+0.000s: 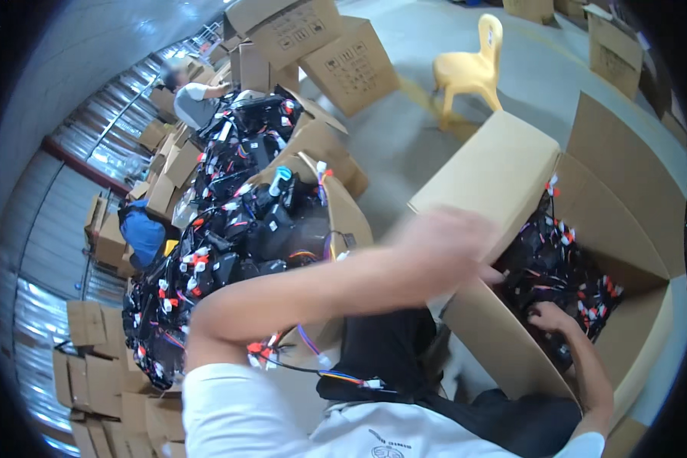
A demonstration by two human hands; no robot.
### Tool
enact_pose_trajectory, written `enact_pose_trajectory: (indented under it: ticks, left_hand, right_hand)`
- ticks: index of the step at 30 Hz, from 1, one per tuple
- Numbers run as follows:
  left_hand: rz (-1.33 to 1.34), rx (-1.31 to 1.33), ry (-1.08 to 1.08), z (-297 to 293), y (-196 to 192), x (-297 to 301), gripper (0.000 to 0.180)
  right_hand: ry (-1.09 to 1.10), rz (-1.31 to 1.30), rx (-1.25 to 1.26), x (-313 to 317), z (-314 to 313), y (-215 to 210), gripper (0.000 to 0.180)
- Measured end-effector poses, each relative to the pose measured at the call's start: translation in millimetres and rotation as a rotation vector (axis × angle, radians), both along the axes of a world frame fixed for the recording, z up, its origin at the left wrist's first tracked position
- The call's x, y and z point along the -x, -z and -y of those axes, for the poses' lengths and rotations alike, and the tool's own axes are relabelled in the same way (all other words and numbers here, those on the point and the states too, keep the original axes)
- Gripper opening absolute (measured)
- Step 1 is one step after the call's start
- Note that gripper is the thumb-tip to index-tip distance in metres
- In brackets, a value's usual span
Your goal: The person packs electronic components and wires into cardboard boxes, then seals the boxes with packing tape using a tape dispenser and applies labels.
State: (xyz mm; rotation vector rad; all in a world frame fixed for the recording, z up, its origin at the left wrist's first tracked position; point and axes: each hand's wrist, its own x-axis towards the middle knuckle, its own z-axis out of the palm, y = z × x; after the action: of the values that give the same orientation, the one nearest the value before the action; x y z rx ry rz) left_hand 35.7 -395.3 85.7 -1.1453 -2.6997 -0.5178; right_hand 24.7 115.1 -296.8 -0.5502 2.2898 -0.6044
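Note:
My left hand (452, 248) is smeared by motion above the near left edge of an open cardboard box (488, 336), its arm stretched across my front. Whether it holds anything I cannot tell. My right hand (553, 317) reaches inside that box, fingers curled in against a pile of black wired parts (546, 256) with white and red connectors. What those fingers grip, if anything, is hidden. To my left rises a large heap of similar black wired parts (244, 229). A loose wire harness (343, 375) with colored strands and a white plug lies across my lap.
A yellow plastic chair (469, 72) stands beyond the box. Tall cartons (351, 65) lean behind the heap, and stacked cartons (91, 328) line the left wall. A co-worker (195, 99) is at the heap's far end. A raised box flap (618, 168) stands at right.

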Motion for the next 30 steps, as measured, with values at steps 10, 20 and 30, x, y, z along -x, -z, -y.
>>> enact_pose_trajectory:
  ticks: [10, 20, 30]
  left_hand:
    - [0.146, 0.725, -0.856, 405, -29, -109, 0.116]
    - [-0.11, -0.861, -0.735, 346, -221, -133, 0.072]
    - [0.07, -0.551, -0.507, 324, -180, -203, 0.102]
  right_hand:
    - [0.049, -0.195, 0.227, -2, 144, -178, 0.04]
    - [-0.208, -0.608, 0.946, -85, 492, -501, 0.105]
    - [-0.072, -0.817, 0.974, -132, 610, -485, 0.062]
